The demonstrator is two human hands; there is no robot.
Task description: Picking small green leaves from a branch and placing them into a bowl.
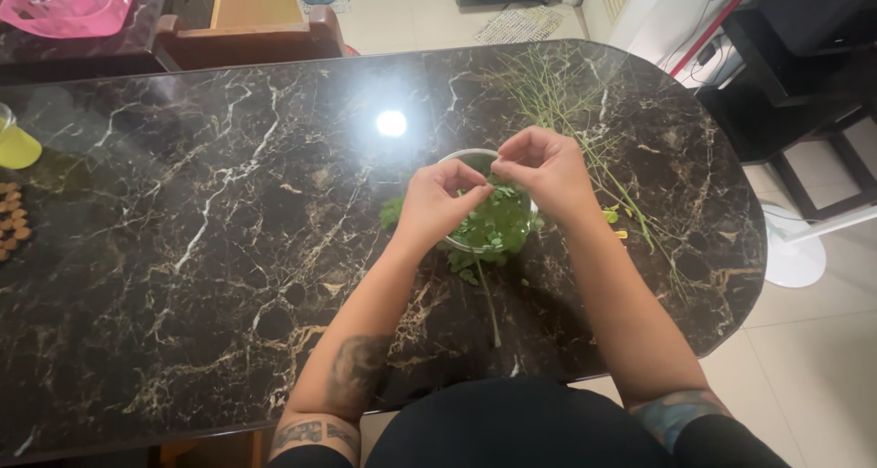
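Fingertips of left hand [437,203] and right hand [545,168] are pinched on a thin green leafy sprig [481,191], held crosswise directly above the clear round leaf-filled bowl [498,226].

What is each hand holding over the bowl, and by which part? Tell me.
Both the left hand and the right hand pinch a thin green sprig between fingertips above the bowl of leaves. Which part of the sprig each grip takes is too small to tell.
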